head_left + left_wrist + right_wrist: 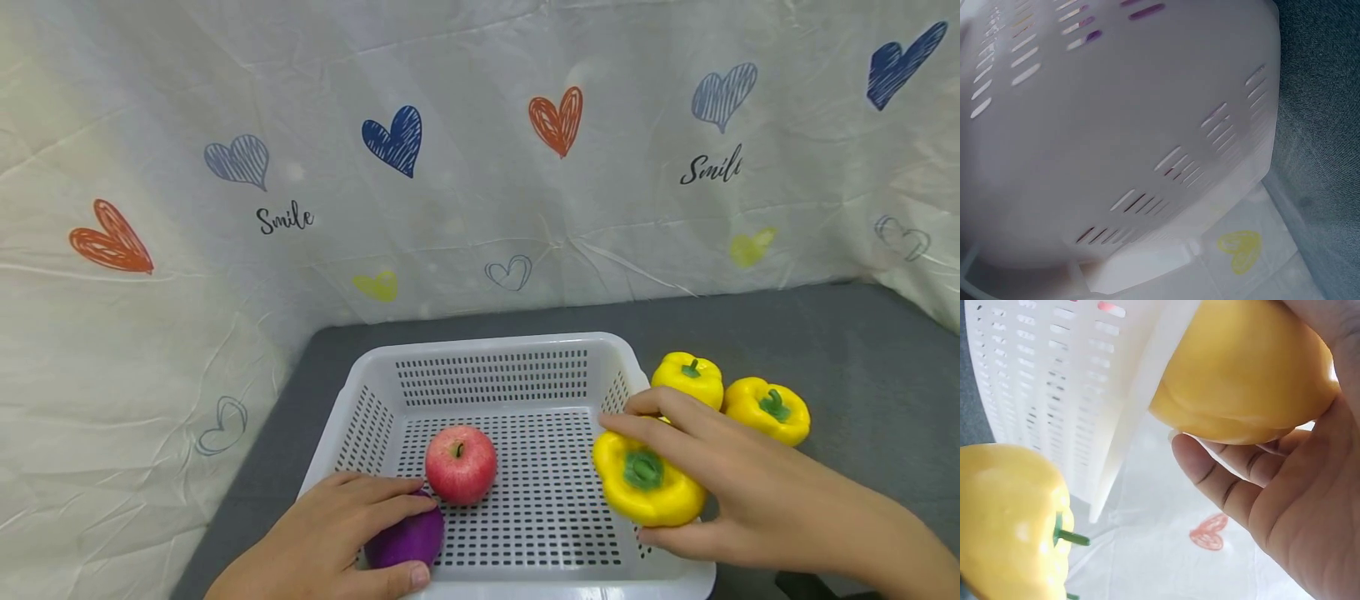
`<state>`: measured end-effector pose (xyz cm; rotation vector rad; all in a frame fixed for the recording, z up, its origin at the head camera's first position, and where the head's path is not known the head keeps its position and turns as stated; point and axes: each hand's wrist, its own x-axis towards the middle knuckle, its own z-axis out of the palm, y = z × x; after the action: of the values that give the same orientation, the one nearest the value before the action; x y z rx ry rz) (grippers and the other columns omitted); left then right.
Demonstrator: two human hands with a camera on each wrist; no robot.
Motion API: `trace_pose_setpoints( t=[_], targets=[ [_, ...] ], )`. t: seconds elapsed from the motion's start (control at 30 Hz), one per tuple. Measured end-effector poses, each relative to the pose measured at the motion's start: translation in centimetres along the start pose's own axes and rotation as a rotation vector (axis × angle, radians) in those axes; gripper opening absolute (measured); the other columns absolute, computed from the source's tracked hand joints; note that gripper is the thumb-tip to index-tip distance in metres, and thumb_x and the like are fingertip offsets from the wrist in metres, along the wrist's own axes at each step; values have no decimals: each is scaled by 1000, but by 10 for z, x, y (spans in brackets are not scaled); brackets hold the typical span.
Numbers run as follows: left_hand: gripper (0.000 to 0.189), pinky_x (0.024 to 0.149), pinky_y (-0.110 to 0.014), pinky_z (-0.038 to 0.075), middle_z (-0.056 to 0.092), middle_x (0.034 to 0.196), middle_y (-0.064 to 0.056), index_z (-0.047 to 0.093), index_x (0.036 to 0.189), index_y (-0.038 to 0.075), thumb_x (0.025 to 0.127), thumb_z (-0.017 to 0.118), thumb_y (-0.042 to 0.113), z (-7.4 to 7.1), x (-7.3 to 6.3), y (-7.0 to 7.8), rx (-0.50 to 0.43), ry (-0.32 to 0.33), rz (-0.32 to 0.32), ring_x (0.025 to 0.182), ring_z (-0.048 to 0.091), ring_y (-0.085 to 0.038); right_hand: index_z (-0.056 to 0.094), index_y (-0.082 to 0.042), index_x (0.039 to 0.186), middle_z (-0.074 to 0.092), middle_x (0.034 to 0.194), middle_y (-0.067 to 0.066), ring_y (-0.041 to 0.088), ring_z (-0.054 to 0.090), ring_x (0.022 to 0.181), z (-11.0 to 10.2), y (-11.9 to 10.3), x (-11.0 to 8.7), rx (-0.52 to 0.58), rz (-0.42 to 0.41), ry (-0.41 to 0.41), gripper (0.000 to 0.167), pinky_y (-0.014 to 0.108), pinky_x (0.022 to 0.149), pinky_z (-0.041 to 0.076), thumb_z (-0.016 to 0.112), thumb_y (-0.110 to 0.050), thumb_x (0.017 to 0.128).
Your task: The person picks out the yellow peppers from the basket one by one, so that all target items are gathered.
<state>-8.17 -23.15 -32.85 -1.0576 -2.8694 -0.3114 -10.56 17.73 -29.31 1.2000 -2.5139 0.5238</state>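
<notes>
A white slotted plastic basket (491,343) stands before me on the dark table. My right hand (738,475) grips a yellow bell pepper (648,492) from its right side, above the basket's right rim. In the right wrist view, fingers curl around that same bell pepper (1241,369). At the basket's near left corner, my left hand (330,533) holds a smooth, rounded purple object (408,540), partly covered by fingers and thumb. A red apple (461,464) lies inside the basket near the left fingertips. The left wrist view shows the basket's outer wall (1104,125) but no hand.
Two more yellow bell peppers, one closer to the basket (686,375) and one farther right (768,410), rest on the grey tabletop (855,358). Behind hangs a white curtain (465,225) with printed hearts. Something small and black (802,586) lies at the lower right.
</notes>
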Motion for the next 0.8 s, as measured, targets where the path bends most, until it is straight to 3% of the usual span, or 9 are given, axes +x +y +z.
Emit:
trace_pose_setpoints(
  t=[0.17, 0.33, 0.5, 0.57, 0.67, 0.8],
  targets=[
    [50, 96, -51, 43, 56, 135, 20, 62, 133, 41, 92, 52, 67, -5, 2, 3, -63, -98, -88, 121, 53, -10, 47, -35, 146, 45, 133, -19, -1, 48, 109, -1, 1, -4, 2, -21, 21, 85, 24, 85, 50, 87, -52, 73],
    [50, 96, -50, 43, 58, 134, 19, 64, 132, 39, 92, 53, 67, -5, 2, 3, -45, -86, -67, 121, 54, -10, 48, -34, 146, 44, 134, -19, -3, 46, 113, -4, 4, -11, -43, -24, 37, 88, 14, 89, 44, 89, -47, 69],
    [51, 96, -52, 43, 57, 135, 19, 63, 133, 40, 92, 52, 68, -6, 3, 3, -60, -113, -87, 122, 53, -12, 47, -35, 146, 44, 134, -21, -5, 46, 112, -8, 5, -18, -42, 6, 30, 90, 13, 86, 45, 91, -45, 69],
    [51, 96, -52, 43, 57, 135, 19, 62, 133, 41, 92, 52, 68, -6, 3, 4, -62, -112, -91, 122, 53, -12, 47, -33, 146, 44, 134, -21, -5, 46, 111, -10, 5, -20, -32, 5, 25, 89, 12, 88, 43, 90, -45, 70],
    [50, 95, -49, 43, 58, 134, 19, 64, 132, 40, 91, 56, 67, -3, 1, 2, -33, -51, -45, 120, 54, -10, 47, -31, 147, 45, 134, -19, -3, 46, 112, -12, 5, -22, -22, 11, 17, 87, 10, 91, 39, 89, -46, 72],
    [49, 95, -49, 43, 58, 134, 18, 64, 132, 39, 91, 58, 66, -2, -1, 1, -22, -24, -25, 120, 54, -10, 47, -33, 146, 45, 135, -21, -3, 47, 108, -13, 5, -25, -33, 38, 25, 89, 12, 87, 44, 90, -48, 70]
  ],
)
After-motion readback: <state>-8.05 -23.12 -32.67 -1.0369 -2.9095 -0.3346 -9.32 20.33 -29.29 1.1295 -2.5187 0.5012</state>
